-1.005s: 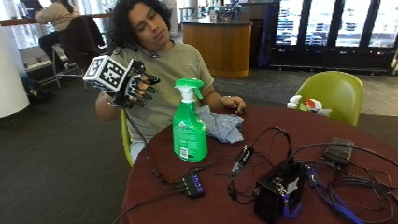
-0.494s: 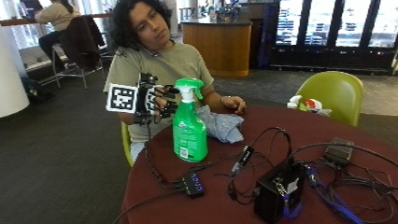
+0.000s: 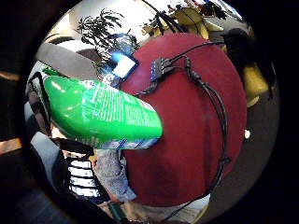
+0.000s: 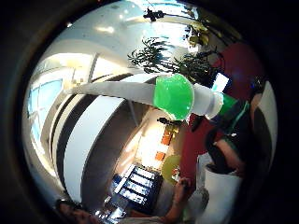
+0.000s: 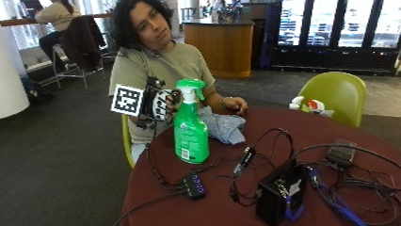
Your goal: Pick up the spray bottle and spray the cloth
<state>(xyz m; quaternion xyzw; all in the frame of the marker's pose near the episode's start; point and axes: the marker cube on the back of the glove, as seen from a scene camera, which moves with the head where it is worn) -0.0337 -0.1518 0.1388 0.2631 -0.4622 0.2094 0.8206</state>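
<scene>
Green spray bottle (image 5: 191, 134) upright on the round dark-red table (image 5: 251, 212), near its edge. Gloved right hand (image 5: 162, 102) at the bottle's neck, fingers curled toward it just under the spray head. Crumpled blue-grey cloth (image 5: 222, 128) just behind the bottle; bare hand (image 5: 235, 106) beyond it.

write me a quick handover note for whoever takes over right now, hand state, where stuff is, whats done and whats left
Right hand: at the neck of the spray bottle, just under the trigger head; whether its fingers have closed into a grip cannot be told.
Spray bottle: upright on the red table, near the edge closest to the person.
Cloth: crumpled on the table right behind the bottle, the bare hand beside it.
Done: hand has reached the bottle.
Left: lift the bottle, aim at the cloth, spray.
</scene>
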